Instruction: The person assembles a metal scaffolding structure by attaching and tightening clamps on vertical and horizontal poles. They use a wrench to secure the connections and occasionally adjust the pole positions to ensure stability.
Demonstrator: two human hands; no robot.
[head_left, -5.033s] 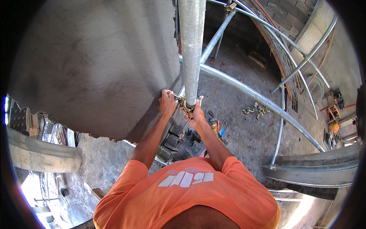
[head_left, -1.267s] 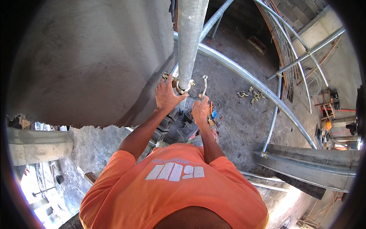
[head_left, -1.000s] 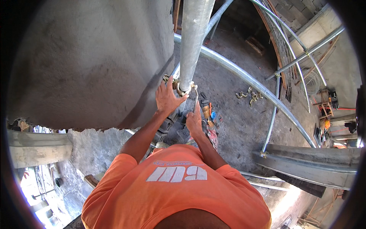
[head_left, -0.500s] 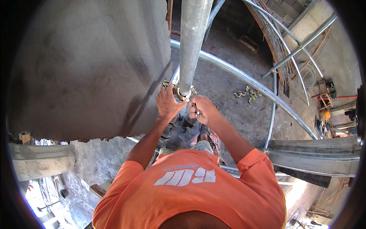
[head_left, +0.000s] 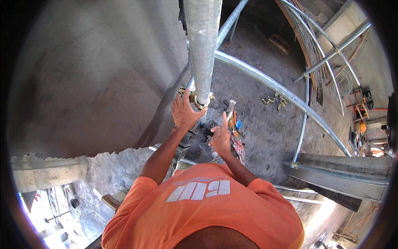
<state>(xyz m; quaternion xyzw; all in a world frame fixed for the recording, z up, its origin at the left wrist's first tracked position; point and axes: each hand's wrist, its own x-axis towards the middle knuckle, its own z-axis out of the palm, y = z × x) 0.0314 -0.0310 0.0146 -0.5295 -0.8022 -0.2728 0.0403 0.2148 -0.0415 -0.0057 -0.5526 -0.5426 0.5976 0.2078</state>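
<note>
Rests a spread left hand (head_left: 185, 111) against the brass-coloured coupler (head_left: 202, 102) around the thick pole (head_left: 202, 47), and grips a forward-pointing wrench (head_left: 231, 106) in the half-curled right hand (head_left: 221, 137), right of the coupler and apart.

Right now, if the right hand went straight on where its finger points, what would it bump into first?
The right hand would probably meet the long silver pipe crossing ahead, but depth is unclear, so it might pass over or under.
</note>
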